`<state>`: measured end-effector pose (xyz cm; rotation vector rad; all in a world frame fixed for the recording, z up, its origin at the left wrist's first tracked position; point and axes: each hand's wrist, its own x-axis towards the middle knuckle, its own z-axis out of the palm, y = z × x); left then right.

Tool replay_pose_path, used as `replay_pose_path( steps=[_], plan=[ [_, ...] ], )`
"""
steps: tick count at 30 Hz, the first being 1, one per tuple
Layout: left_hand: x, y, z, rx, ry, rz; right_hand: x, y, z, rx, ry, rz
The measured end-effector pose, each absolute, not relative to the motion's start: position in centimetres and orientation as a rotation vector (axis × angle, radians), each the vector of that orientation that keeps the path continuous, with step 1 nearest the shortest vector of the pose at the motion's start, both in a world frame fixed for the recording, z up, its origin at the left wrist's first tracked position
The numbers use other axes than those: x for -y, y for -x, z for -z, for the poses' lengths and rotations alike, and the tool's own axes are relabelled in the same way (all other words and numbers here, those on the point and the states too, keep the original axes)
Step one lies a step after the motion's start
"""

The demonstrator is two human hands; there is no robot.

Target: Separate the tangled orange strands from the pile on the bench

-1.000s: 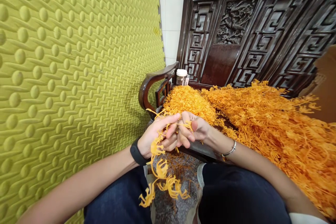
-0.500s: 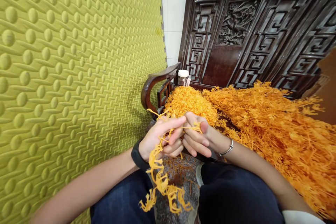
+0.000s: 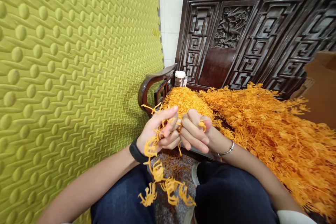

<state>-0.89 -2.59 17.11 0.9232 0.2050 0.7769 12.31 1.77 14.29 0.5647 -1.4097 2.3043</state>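
Observation:
My left hand, with a dark band at the wrist, is closed around an orange plant sprig. The sprig's curly, branching tips hang below the hand, over the gap between my knees. Beside it my right hand is closed too, its knuckles close to the left fingers. A small orange bit of sprig pokes out by the right thumb. How the stem runs between the two hands is partly hidden by the fingers.
Ahead, a dark carved wooden bench bears a heap of small orange pieces and a large bunch of orange sprigs. A white-lidded container stands by the armrest. Cardboard is at right, a yellow-green foam mat at left.
My right fingers have curled in more, and the strand stretched across to the right thumb now shows only as a short bit there. The left hand still holds the hanging sprig. The view has shifted slightly.

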Motion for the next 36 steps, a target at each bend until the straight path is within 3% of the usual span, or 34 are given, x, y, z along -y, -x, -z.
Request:
replay_pose_path(
  steps=[16, 24, 29, 32, 36],
  plan=[
    [0.1, 3.6, -14.6, -0.637, -1.047, -0.884, -3.0, -16.1, -15.7, 1.477, 0.357, -1.648],
    [1.3, 4.4, -15.1, -0.752, -1.405, -0.905, -8.7, -18.3, -13.0, 1.076, 0.887, -1.133],
    [1.6, 5.0, -15.1, -0.794, -1.557, -0.866, -12.4, -21.0, -10.9, 1.166, 1.318, -0.653],
    [1.7, 5.2, -15.1, -0.825, -1.574, -0.836, -13.8, -22.7, -9.8, 1.247, 1.409, -0.406],
    [1.6, 5.5, -14.9, -0.85, -1.585, -0.801, -14.6, -23.8, -9.5, 1.386, 1.378, -0.321]
  ],
)
